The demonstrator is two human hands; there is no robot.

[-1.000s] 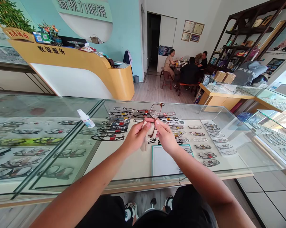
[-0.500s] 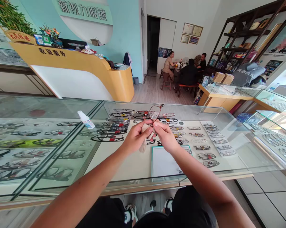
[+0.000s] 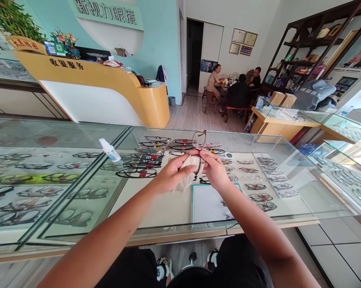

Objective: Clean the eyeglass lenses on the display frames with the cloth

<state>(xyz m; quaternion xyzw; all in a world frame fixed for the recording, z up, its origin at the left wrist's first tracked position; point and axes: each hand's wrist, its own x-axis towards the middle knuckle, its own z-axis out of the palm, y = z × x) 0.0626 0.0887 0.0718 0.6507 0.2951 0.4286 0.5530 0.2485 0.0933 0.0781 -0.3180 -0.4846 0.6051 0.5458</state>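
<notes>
More of the pale cloth (image 3: 182, 183) shows than half a second ago, pinched in the left hand (image 3: 170, 176) against glasses (image 3: 199, 140) that the right hand (image 3: 215, 170) grips closed, one lens uppermost. Both forearms stretch forward over a glass counter (image 3: 156, 208) displaying spectacles, a white bottle (image 3: 110, 151) to the left; beyond, people (image 3: 240, 94) sit.

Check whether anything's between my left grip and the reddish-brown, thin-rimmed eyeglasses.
Yes: the soft beige cloth is bunched at the thumb of your left grip, between it and the reddish-brown eyeglasses. I can't tell whether its fingers touch them. Nothing visible separates your right grip from them.
</notes>
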